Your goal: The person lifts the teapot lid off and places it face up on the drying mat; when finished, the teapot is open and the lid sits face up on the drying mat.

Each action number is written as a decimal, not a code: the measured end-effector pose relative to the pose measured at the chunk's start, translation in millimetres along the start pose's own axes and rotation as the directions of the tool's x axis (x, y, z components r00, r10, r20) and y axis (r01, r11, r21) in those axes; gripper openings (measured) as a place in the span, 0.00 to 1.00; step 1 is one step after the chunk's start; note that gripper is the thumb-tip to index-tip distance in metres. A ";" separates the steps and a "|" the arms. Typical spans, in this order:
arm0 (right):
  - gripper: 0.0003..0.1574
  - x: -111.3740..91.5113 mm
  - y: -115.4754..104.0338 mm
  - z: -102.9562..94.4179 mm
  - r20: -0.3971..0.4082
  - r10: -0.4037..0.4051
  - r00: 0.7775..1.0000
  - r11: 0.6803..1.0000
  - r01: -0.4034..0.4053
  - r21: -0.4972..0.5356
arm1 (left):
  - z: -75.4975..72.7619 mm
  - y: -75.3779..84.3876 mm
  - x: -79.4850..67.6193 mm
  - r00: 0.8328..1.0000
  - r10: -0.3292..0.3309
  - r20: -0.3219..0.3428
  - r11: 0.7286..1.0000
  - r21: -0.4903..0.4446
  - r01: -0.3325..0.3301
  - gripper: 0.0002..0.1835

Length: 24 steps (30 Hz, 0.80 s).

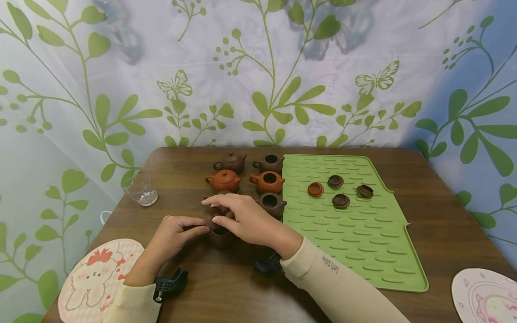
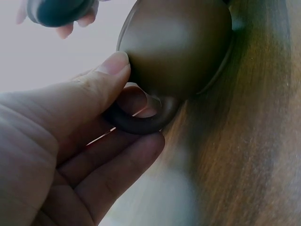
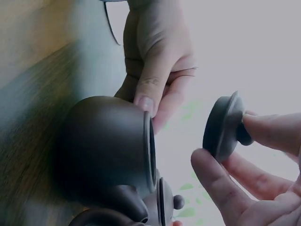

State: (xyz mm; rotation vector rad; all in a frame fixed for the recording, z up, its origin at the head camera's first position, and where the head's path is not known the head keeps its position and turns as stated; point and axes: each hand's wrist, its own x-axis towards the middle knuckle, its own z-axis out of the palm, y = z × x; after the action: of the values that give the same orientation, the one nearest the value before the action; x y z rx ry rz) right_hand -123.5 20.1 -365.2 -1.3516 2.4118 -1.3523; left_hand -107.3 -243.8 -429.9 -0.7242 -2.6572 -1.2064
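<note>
A dark brown teapot (image 3: 106,146) stands uncovered on the table, its round mouth showing in the head view. My left hand (image 1: 171,235) grips it by the loop handle (image 2: 141,125), with the thumb up against the body near the rim. Between thumb and fingers, my right hand (image 1: 252,222) pinches a dark lid (image 3: 221,125) by its knob. This lid is held tilted, apart from the teapot's rim and above the mouth. Behind the right hand, another dark teapot is mostly hidden in the head view; its knobbed lid (image 3: 164,202) shows in the right wrist view.
Lidded dark (image 1: 232,162) and orange (image 1: 225,181) teapots stand further back. Open dark (image 1: 271,204) and orange (image 1: 269,179) ones line up beside the green mat (image 1: 343,251), which bears several loose lids (image 1: 341,201). A glass (image 1: 143,193) and a round placemat (image 1: 97,278) lie left.
</note>
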 end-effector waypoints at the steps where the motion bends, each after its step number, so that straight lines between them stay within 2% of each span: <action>1: 0.28 0.1 0.3 -0.8 0.000 -0.008 1.000 1.000 0.008 0.030 | -0.3 0.2 0.1 1.000 -0.001 0.002 1.000 -0.001 0.001 0.09; 5: 0.27 -0.4 -0.7 -4.7 0.004 -0.022 1.000 0.995 0.022 0.093 | -1.1 0.8 0.1 1.000 -0.009 0.004 1.000 0.015 0.009 0.09; 9: 0.23 -1.3 -2.5 -9.2 0.017 0.025 1.000 0.985 -0.027 0.169 | -0.9 0.8 0.0 1.000 -0.015 0.001 0.999 0.028 0.015 0.08; 15: 0.23 -2.5 -5.8 -16.7 0.037 0.137 0.990 0.920 -0.141 0.365 | 0.3 1.7 0.3 1.000 0.003 -0.008 0.999 0.034 -0.003 0.09; 17: 0.25 -2.6 -6.3 -20.1 0.019 0.154 0.988 0.912 -0.150 0.382 | 0.4 2.3 0.6 1.000 0.010 -0.005 1.000 0.030 -0.010 0.09; 19: 0.28 -4.2 -6.3 -24.4 -0.018 0.178 0.984 0.921 -0.160 0.354 | 0.2 2.7 0.4 1.000 0.015 -0.004 1.000 0.026 -0.015 0.10; 24: 0.32 -11.9 -0.6 -37.4 -0.097 0.250 0.963 0.919 -0.205 0.338 | -0.8 2.9 0.2 1.000 0.019 -0.009 0.999 0.034 -0.019 0.10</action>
State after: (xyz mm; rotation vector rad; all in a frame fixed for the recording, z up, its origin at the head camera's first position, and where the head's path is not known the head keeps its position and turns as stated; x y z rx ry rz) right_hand -132.1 53.2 -345.8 -0.8927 2.2051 -1.7282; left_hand -106.1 -242.7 -427.4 -0.7345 -2.6503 -1.1547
